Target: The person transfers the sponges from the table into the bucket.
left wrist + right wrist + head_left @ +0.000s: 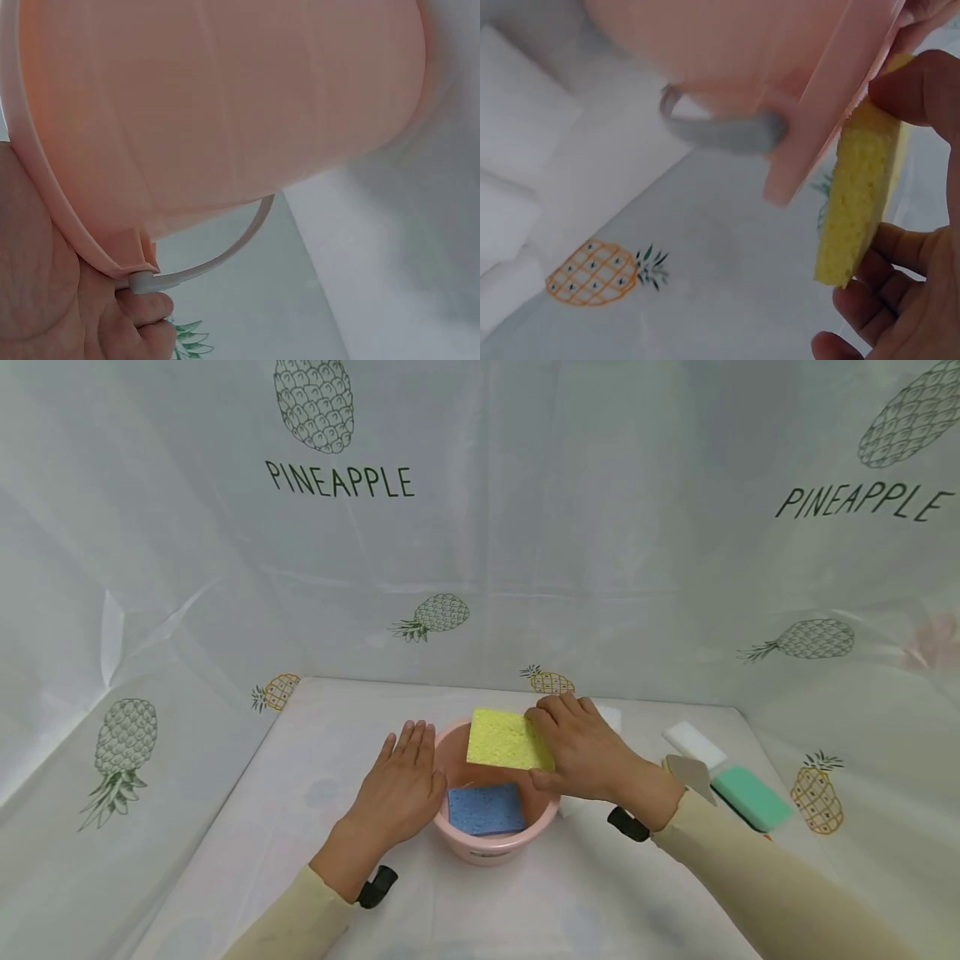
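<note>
A pink bucket (491,843) with a grey handle (217,259) stands on the table, and a blue sponge (486,810) lies inside it. My right hand (581,752) pinches a yellow sponge (502,739) by its right end, thumb on one side and fingers on the other. That sponge is held over the far right part of the bucket's opening. Against the left side of the rim rests my left hand (401,789), its fingers straight and pointing away from me. In the left wrist view the palm lies along the rim beside the handle's joint.
To the right lie a white sponge block (695,743), a green sponge (752,797) and a beige-grey pad (688,774), partly behind the right forearm. More white blocks (517,112) show near the bucket in the right wrist view. A pineapple-print sheet (480,543) hangs behind the table.
</note>
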Demonstrator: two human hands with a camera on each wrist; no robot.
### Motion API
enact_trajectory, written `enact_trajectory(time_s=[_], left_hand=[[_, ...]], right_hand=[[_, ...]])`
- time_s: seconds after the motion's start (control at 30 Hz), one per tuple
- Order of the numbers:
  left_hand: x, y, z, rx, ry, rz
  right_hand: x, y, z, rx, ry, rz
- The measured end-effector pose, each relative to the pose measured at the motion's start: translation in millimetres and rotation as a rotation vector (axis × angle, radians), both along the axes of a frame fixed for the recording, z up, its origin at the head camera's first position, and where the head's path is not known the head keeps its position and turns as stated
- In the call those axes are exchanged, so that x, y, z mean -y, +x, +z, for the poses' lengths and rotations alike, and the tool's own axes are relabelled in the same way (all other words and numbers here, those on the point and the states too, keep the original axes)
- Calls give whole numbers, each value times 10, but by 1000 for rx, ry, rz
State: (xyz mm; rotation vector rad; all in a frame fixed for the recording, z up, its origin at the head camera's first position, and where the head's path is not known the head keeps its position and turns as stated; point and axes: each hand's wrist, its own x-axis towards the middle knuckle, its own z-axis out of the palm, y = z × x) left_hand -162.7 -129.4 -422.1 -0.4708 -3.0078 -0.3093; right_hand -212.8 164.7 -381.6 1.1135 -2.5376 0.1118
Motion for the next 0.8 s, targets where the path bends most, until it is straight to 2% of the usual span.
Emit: enact_trajectory(time_s=[0.53,0.8], left_hand=[[-6,8,15,32,22,4],[5,-2,1,21,30,-5]], right_hand=[[304,74,-121,149,143,4],[401,87,-148,159,178,11]])
